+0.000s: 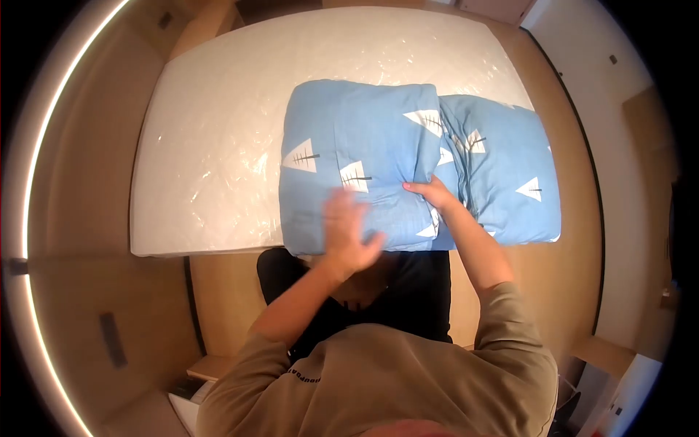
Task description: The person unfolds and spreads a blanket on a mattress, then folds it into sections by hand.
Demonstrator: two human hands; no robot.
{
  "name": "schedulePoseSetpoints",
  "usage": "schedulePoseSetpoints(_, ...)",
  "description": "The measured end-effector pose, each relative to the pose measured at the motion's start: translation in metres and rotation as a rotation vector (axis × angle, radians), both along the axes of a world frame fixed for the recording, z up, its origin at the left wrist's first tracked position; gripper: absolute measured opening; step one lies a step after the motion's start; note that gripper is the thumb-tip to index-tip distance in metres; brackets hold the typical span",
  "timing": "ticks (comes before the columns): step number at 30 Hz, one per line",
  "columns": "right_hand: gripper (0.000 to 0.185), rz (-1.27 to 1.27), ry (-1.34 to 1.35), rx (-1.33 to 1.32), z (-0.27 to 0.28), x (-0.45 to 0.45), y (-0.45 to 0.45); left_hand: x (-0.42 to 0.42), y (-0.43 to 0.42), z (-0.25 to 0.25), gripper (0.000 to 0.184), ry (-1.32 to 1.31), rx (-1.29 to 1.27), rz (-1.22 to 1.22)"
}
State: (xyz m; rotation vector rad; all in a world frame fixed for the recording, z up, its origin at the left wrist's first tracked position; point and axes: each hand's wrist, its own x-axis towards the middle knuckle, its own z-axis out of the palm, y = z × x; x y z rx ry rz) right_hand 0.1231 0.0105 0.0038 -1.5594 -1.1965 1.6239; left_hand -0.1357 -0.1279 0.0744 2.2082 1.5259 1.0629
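A folded blue quilt [320, 116] with white tree prints lies on the near side of a mattress [211, 138] covered in shiny clear plastic. Its left part is a thick squared stack; the right part [510, 146] lies lower and is creased where the two meet. My left hand [346, 233] is over the stack's near edge, thumb spread from the fingers, which are blurred by motion; whether it touches the cloth I cannot tell. At the stack's right edge, my right hand [433, 193] grips the quilt, thumb on top and the other fingers tucked out of sight in the fold.
The mattress stretches away to the left and far side. A wood-coloured wall with a bright light strip [40, 146] runs along the left. Wooden floor [564, 218] shows to the right, with a pale wall beyond. My knees are against the near mattress edge.
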Motion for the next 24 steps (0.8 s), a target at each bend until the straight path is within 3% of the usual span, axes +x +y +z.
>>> schedulePoseSetpoints(1,0.085,-0.026,0.039,0.007,-0.007,0.008,0.002,-0.026,0.012,-0.018,0.064,-0.019,0.008,0.131)
schedulePoseSetpoints(2,0.088,-0.027,0.073,0.038,-0.004,0.020,0.002,-0.044,0.025,-0.033,0.070,-0.047,0.011,0.259)
schedulePoseSetpoints(4,0.095,-0.032,0.139,0.102,0.033,0.037,-0.002,-0.061,0.045,-0.030,0.075,-0.042,-0.203,0.269)
schedulePoseSetpoints(5,0.089,-0.115,0.158,0.101,0.065,0.036,-0.011,-0.063,0.053,-0.026,0.078,-0.039,-0.311,0.274)
schedulePoseSetpoints(7,0.089,-0.138,0.198,0.115,0.016,0.063,0.003,-0.057,0.058,-0.018,0.077,0.180,-0.342,0.155)
schedulePoseSetpoints(10,0.097,-0.230,0.121,0.017,0.008,0.063,0.001,-0.064,0.074,-0.001,0.076,0.391,-0.240,0.006)
schedulePoseSetpoints(11,0.101,-0.263,0.067,-0.035,0.023,0.058,0.000,-0.067,0.079,0.003,0.076,0.435,-0.183,-0.033)
schedulePoseSetpoints(13,0.104,-0.263,-0.080,0.374,0.074,0.030,0.017,-0.067,0.112,0.010,0.073,0.438,-0.167,-0.064)
schedulePoseSetpoints(15,0.107,-0.395,-0.601,0.843,0.088,0.018,0.051,-0.062,0.128,0.006,0.066,0.445,-0.190,-0.068)
schedulePoseSetpoints(17,0.096,-0.197,-0.884,0.901,0.133,-0.009,0.072,-0.053,0.132,-0.007,0.065,0.549,-0.256,-0.007)
schedulePoseSetpoints(21,0.080,-0.035,-1.067,0.586,0.073,-0.054,0.129,-0.043,0.126,-0.019,0.063,0.633,-0.232,0.084)
schedulePoseSetpoints(24,0.076,-0.053,-1.047,0.603,0.017,-0.062,0.147,-0.095,0.170,-0.026,0.059,0.191,-0.203,-0.129)
